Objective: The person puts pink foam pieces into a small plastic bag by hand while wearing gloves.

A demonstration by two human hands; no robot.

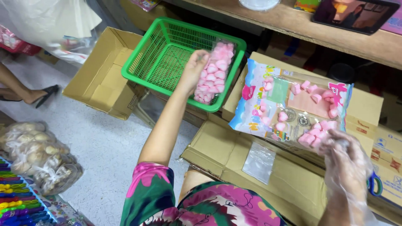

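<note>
My left hand (193, 69) holds a small clear bag of pink marshmallows (214, 72) upright against the near wall inside a green plastic basket (155, 53). My right hand (344, 155), in a thin clear plastic glove, rests at the near right corner of a large opened marshmallow package (289, 106) lying on a cardboard box (365, 106). Loose pink marshmallows lie inside the package by my gloved fingers. An empty small clear bag (259, 161) lies flat on the cardboard flap in front of me.
An open cardboard box (100, 75) sits left of the basket. Clear bags of snacks (37, 155) and colourful packs (21, 201) lie on the floor at left. A wooden shelf (335, 35) carries a tablet (359, 14). Another person's foot (39, 95) is at far left.
</note>
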